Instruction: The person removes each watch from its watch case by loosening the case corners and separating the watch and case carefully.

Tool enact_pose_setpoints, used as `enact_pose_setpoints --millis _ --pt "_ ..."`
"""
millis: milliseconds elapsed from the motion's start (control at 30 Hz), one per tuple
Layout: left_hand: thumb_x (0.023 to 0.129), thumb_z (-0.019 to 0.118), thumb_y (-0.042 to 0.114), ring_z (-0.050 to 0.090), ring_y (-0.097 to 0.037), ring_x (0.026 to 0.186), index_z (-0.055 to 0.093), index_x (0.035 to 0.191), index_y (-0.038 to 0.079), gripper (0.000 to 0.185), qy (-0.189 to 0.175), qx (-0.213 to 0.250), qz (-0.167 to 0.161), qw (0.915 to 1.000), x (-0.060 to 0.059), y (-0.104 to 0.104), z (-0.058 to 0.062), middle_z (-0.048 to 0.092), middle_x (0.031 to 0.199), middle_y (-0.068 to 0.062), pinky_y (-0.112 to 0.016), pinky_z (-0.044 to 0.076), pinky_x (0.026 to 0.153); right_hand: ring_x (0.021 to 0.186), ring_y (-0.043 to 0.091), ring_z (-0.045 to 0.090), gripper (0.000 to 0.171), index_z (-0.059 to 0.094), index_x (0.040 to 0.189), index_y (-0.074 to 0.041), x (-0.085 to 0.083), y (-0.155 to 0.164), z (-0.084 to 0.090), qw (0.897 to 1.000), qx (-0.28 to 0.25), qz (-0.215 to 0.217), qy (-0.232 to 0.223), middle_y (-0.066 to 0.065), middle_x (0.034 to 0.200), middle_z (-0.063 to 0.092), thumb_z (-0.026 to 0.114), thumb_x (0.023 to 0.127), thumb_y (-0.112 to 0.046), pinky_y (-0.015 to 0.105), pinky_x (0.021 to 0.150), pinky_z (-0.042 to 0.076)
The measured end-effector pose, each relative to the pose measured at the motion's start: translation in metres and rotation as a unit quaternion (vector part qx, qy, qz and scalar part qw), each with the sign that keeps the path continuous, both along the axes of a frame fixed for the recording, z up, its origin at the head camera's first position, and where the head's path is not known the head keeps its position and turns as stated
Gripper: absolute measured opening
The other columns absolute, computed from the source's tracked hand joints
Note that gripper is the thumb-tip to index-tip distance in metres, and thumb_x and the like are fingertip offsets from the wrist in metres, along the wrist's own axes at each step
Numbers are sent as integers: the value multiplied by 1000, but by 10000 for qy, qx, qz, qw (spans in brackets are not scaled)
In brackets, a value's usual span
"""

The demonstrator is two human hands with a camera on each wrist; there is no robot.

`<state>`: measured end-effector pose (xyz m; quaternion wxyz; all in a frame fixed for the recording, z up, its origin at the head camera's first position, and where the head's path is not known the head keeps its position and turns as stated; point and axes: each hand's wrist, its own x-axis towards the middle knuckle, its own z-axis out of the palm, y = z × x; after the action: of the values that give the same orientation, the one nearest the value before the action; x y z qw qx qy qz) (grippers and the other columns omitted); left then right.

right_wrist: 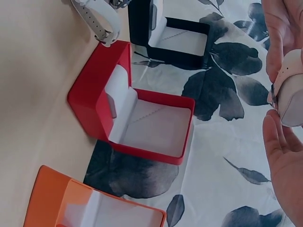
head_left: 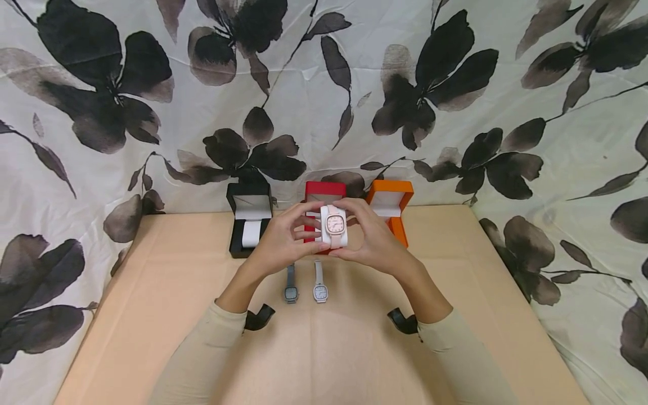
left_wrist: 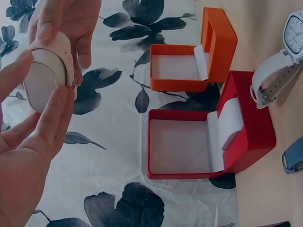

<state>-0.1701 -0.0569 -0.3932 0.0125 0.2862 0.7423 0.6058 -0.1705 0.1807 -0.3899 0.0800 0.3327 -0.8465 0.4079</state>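
Both hands hold up a pink-strapped watch (head_left: 335, 224), which is wrapped around a white cushion (head_left: 324, 230), in front of the open red box (head_left: 325, 190). The left hand (head_left: 286, 233) grips the cushion's left side, thumb low and fingers spread along it. On the other side, the right hand (head_left: 373, 236) pinches it between a thumb below and a finger above. In the left wrist view the strap (left_wrist: 67, 59) shows its row of holes around the cushion. A grey-blue watch (head_left: 291, 287) and a white watch (head_left: 320, 286) lie on the table below the hands.
At the left stands an open black box (head_left: 236, 236) with a white cushion (head_left: 251, 233) in it. An open orange box (head_left: 399, 189) is at the right. The beige table (head_left: 324, 354) ends at a flower-printed cloth (head_left: 304, 118) behind the boxes.
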Motion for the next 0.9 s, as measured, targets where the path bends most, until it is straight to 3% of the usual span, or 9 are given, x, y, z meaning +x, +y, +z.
enact_pose_setpoints --millis 133,433,567,700,900 --pt "78 90 4 70 -26 110 55 145 7 76 28 -2 52 10000 0 2 -1 59 135 -10 -45 60 94 126 18 51 89 46 147 -8 0 -1 1 9999 91 -37 53 8 146 49 95 73 -17 42 98 58" --pt "78 90 4 70 -25 108 55 145 6 75 188 -71 129 9997 1 3 -2 61 131 -10 -38 61 92 128 20 49 85 42 148 -7 0 -1 1 9990 414 38 140 11 148 47 88 77 -15 40 100 57" --pt "78 90 4 69 -25 108 55 144 6 75 208 -120 96 9997 2 2 -2 60 131 -10 -33 61 92 131 21 47 84 45 150 -13 -1 1 4 9984 546 112 96 9 148 46 88 78 -17 43 102 57" --pt "79 89 4 69 -25 109 55 144 5 74 170 -118 30 9998 1 2 -2 60 132 -11 -31 61 91 134 21 45 79 51 148 -18 -2 3 9 9973 715 170 -52 7 146 46 89 79 -23 44 103 57" --pt "78 88 -1 69 -27 110 53 143 3 74 3 21 -85 10000 0 2 -3 58 133 -11 -31 61 90 131 21 47 80 53 146 -15 -7 5 16 9946 959 328 -202 7 144 47 92 77 -27 42 102 57"
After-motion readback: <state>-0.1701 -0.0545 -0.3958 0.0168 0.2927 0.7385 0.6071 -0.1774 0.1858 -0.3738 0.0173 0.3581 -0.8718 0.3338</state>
